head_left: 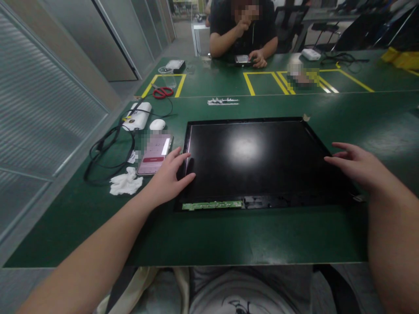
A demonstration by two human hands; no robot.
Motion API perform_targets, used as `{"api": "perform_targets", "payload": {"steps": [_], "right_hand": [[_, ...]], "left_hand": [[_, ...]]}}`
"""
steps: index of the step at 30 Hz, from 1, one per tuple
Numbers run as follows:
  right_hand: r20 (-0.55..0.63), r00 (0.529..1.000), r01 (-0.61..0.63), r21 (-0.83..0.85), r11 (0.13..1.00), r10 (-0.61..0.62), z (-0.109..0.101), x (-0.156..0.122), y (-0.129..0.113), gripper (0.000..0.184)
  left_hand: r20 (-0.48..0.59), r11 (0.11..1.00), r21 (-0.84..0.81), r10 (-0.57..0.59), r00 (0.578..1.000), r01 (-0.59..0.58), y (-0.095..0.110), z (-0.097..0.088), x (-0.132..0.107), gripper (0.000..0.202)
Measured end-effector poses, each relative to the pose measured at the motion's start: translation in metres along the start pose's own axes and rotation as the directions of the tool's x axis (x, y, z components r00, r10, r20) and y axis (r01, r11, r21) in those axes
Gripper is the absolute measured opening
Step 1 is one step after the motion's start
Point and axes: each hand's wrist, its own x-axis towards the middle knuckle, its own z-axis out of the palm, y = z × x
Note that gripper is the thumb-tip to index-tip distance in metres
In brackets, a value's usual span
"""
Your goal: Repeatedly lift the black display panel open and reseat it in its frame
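Note:
A black display panel in a thin frame point(248, 161) lies flat on the green table, a bright lamp reflection on its surface. Along its near edge sits a narrow green circuit board point(212, 205). My left hand point(172, 174) is at the panel's left edge, fingers apart, thumb over the dark surface. At the right edge, my right hand point(355, 163) has its fingers spread with nothing visible between them. Whether either hand presses on the frame I cannot tell. Just left of my left hand lies a phone point(155, 153) with a lit screen.
Left on the green table point(81, 231) are crumpled tissue point(126, 182), black cable point(109, 148), a white box-shaped device point(137, 116), a white mouse-like object point(157, 125), red-handled scissors point(163, 92) and a clear cup point(168, 77). A person point(242, 35) sits opposite. Small white pieces point(223, 101) lie beyond the panel.

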Motion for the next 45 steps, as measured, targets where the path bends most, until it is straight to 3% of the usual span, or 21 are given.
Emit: {"api": "perform_targets", "payload": {"steps": [2, 5, 12, 15, 26, 45], "right_hand": [[0.025, 0.999, -0.043, 0.041, 0.998, 0.042, 0.000, -0.002, -0.004, 0.064], [0.050, 0.995, -0.090, 0.014, 0.996, 0.089, -0.001, -0.003, -0.009, 0.057], [0.123, 0.991, 0.055, -0.061, 0.997, -0.047, 0.001, 0.008, -0.001, 0.053], [0.133, 0.991, 0.041, -0.077, 0.996, -0.031, 0.003, 0.008, 0.001, 0.055], [0.092, 0.994, -0.053, 0.032, 0.998, 0.050, 0.008, 0.010, 0.008, 0.057], [0.077, 0.996, -0.040, 0.081, 0.996, 0.033, 0.009, 0.011, 0.010, 0.059]], "left_hand": [[-0.002, 0.999, 0.030, -0.010, 1.000, 0.010, 0.001, 0.001, 0.000, 0.073], [0.012, 0.998, 0.055, 0.008, 1.000, -0.009, 0.001, 0.003, 0.000, 0.071], [0.032, 0.996, 0.072, 0.050, 0.998, -0.052, -0.001, 0.004, 0.002, 0.070], [0.040, 0.996, 0.073, 0.046, 0.998, -0.048, 0.000, 0.004, 0.003, 0.067], [0.022, 0.992, 0.111, 0.057, 0.998, -0.059, -0.001, 0.005, 0.002, 0.061], [0.014, 0.995, 0.073, 0.067, 0.998, -0.068, -0.002, 0.006, 0.003, 0.062]]}}
